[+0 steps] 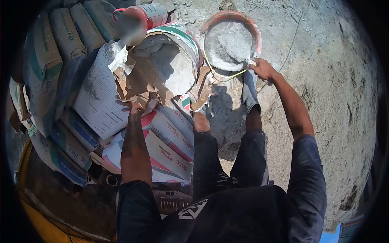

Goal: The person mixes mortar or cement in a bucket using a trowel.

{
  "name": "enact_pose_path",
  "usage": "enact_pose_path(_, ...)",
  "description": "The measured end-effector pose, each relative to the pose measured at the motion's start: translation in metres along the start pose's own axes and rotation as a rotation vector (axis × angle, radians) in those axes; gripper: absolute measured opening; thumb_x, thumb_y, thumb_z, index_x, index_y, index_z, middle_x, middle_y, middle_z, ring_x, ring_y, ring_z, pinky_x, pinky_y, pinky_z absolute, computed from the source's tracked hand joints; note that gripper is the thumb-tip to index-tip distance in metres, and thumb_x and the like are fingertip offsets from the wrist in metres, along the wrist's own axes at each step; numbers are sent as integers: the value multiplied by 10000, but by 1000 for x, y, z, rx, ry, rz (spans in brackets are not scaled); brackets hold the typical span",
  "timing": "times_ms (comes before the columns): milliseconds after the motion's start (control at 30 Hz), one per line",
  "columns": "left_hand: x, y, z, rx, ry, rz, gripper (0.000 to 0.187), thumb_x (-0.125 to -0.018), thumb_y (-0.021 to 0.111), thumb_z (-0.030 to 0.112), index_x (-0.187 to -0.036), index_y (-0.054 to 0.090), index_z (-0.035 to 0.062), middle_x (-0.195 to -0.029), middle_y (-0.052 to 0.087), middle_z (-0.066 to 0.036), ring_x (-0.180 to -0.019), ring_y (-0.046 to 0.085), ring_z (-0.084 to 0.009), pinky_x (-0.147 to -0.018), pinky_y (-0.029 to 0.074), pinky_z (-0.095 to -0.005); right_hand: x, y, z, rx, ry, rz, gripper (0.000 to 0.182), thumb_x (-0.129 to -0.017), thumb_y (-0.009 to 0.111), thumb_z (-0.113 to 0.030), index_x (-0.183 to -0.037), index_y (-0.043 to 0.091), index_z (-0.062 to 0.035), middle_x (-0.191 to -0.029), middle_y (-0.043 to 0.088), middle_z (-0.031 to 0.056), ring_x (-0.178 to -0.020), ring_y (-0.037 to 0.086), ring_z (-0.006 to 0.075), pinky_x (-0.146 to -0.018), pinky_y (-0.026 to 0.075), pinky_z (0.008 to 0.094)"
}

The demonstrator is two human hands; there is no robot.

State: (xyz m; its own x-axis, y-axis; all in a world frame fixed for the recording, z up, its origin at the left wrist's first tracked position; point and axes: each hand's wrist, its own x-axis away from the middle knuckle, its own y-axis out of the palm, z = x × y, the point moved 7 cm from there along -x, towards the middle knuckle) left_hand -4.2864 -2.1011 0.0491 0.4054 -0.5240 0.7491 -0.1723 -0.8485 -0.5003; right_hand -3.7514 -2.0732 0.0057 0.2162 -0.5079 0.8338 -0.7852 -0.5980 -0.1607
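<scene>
An opened paper bag (178,67) of pale grey powder lies on its side, its torn brown mouth towards me. My left hand (130,105) rests at the lower edge of the torn brown paper, its fingers spread. To the right is an orange-rimmed bucket (258,38) with grey powder (233,44) in it. My right hand (262,69) is closed at the bucket's lower right rim; whatever its fingers grip there is too small to make out. A yellowish handle (227,76) curves along the bucket's near side.
Stacked full bags (48,52) fill the left side, and mortar bags (166,150) lie below my left hand. A red and white pail (156,15) is behind the opened bag. A thin cable (295,36) crosses the ground right of the bucket, beside a sandy mound (332,121).
</scene>
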Motion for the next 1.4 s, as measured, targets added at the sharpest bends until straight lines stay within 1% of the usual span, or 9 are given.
enact_pose_path(200,10,-13,38,-85,479,-94,432,-838,383,413,-1151,465,127,-1191,462,-104,-1121,399,-282,-957,279,-375,-14,14,-11,-193,41,147,313,-796,510,-292,-904,523,1,-540,457,36,-364,423,129,-347,352,280)
enact_pose_path(400,-10,18,33,-80,533,-288,589,-778,470,486,-1232,374,124,-1302,313,-170,-1210,272,-339,-955,283,-443,-11,44,-10,-896,277,182,309,-806,497,-325,-910,475,-35,-596,473,41,-413,450,117,-368,394,265)
enact_pose_path(600,22,-29,11,-205,-282,25,746,-708,545,504,-1292,257,140,-1330,120,-235,-1232,109,-409,-930,252,-530,5,95,-22,-1487,192,46,251,-830,456,-338,-862,491,-91,-584,446,2,-408,380,74,-369,351,215)
enact_pose_path(700,40,-52,18,-124,-307,59,837,-673,583,513,-1321,199,148,-1345,23,-268,-1243,27,-444,-917,236,-574,27,116,-50,-1472,223,52,265,-840,442,-344,-873,484,-84,-578,440,9,-400,372,80,-365,347,220)
enact_pose_path(767,23,-26,11,80,-245,-23,1151,-563,638,602,-1341,-85,161,-1265,-303,-282,-1151,-277,-499,-885,100,-674,51,125,-72,-1287,287,157,263,-847,429,-326,-891,463,-68,-582,448,26,-406,407,105,-369,366,242)
enact_pose_path(933,36,-44,18,252,-199,70,1145,-590,628,582,-1328,-121,127,-1288,-225,-314,-1169,-205,-527,-864,68,-694,77,163,-110,-674,54,247,358,-832,419,-283,-1032,447,13,-700,558,106,-598,550,216,-562,451,304)
enact_pose_path(1000,43,-52,22,340,-169,82,1157,-592,626,579,-1320,-145,117,-1286,-216,-323,-1167,-197,-535,-855,50,-702,81,177,-132,-198,11,220,432,-803,441,-281,-1074,427,55,-872,568,269,-827,536,424,-735,411,412)
enact_pose_path(1167,44,-52,25,372,-137,142,1126,-610,624,537,-1320,-129,95,-1287,-190,-334,-1165,-196,-539,-847,24,-705,30,204,-170,503,208,266,368,-829,406,-290,-1058,420,-2,-804,587,233,-787,561,400,-684,437,456)
enact_pose_path(1400,47,-55,27,579,-36,328,1169,-540,671,510,-1319,-80,66,-1289,-122,-361,-1151,-163,-575,-797,-23,-733,-140,265,-107,533,236,77,427,-767,478,-276,-1115,412,-38,-991,553,221,-953,524,385,-820,423,423)
